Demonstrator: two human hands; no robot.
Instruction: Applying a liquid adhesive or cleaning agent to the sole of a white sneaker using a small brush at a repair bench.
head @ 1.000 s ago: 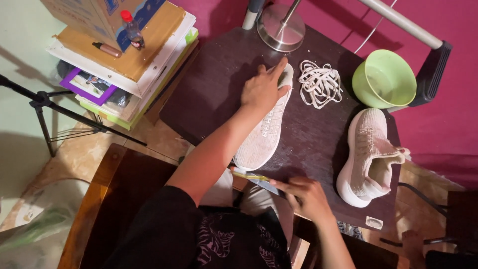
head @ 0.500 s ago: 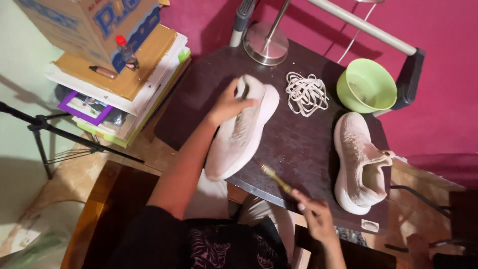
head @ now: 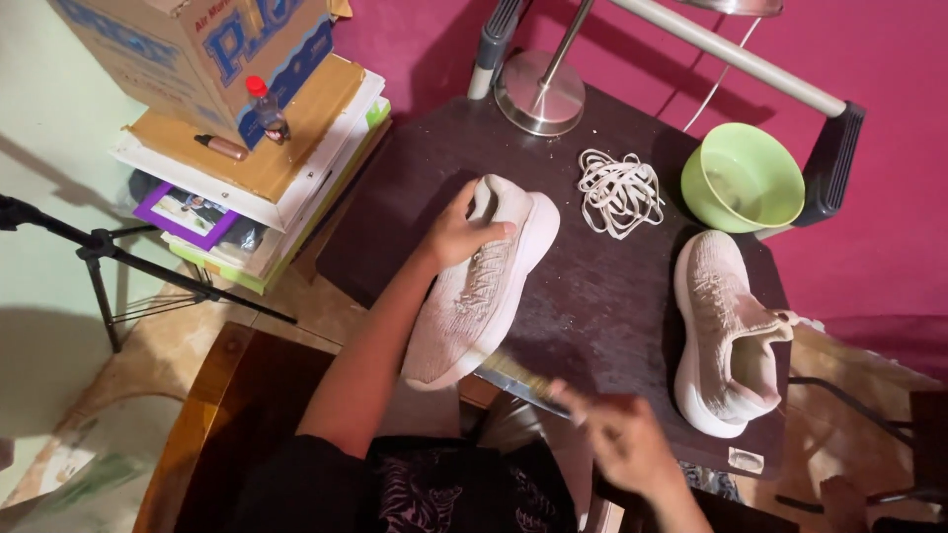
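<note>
A pale pink knit sneaker [head: 474, 296] lies on its side on the dark table [head: 602, 306], toe hanging over the near edge. My left hand [head: 459, 232] grips it around the heel end. My right hand [head: 622, 444], blurred with motion, holds a small brush [head: 518, 375] whose bristles sit by the sneaker's sole near the toe. A second matching sneaker [head: 726, 331] lies at the table's right side, untouched. A bundle of white laces [head: 620, 192] rests behind the sneakers.
A light green bowl [head: 743, 178] stands at the back right. A lamp base [head: 539, 94] stands at the back. Left of the table are stacked books [head: 267, 168] with a cardboard box [head: 197, 49] and small bottle [head: 267, 109]. A tripod leg [head: 109, 257] stands lower left.
My left hand turned and slid the sneaker toward the near edge. My right hand swung the brush out and back toward the sole.
</note>
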